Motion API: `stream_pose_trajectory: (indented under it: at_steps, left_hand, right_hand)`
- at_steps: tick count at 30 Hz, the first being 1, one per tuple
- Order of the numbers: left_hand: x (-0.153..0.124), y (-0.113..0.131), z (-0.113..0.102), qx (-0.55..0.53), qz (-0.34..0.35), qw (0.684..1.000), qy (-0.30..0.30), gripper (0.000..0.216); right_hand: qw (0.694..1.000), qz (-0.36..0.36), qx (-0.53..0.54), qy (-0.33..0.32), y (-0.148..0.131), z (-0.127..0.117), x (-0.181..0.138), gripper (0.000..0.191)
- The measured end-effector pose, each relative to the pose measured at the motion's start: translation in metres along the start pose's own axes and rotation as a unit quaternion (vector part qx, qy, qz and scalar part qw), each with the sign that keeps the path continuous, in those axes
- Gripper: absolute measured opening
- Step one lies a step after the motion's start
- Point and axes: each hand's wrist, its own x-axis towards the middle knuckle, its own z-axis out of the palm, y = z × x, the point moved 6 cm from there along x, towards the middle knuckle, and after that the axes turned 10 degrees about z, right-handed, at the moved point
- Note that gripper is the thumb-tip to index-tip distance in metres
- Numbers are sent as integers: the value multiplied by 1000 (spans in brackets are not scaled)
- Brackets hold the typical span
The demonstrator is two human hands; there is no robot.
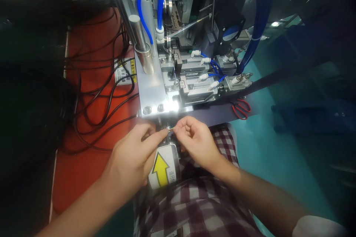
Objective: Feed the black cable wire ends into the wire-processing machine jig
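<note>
My left hand (133,157) and my right hand (196,139) meet just below the front edge of a metal machine plate (151,92). Both pinch a tiny part (170,128) between thumb and forefinger, fingertips almost touching. The part is too small to name. Under my hands lies a white label with a yellow arrow (162,168). My lap in a checked cloth (194,200) is below.
The machine carries blue air hoses (144,3), a steel cylinder (141,44) and small pneumatic blocks (194,81). Black cables (102,92) loop over the red surface on the left. Red-handled scissors (241,109) lie at the right of the plate. A teal floor is on the right.
</note>
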Motion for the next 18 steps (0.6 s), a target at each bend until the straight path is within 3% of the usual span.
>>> stream_pose_trajectory:
  at_steps: [3,8,14,18]
  left_hand:
    - [0,1,0,-2,1,1000,0,26]
    - [0,2,-1,9,1,1000,7,27]
    - [1,1,-1,-6,4,1000,4,26]
    - [0,2,-1,-8,5,1000,2,26]
  right_hand:
    - [995,-46,-65,51,-6,-2,-3,16]
    - [999,28,-26,-6,3,-4,-1,17]
    - [998,-26,-50,27,-6,-9,-4,12]
    - [1000,-12,-21,12,-7,-4,-1,13]
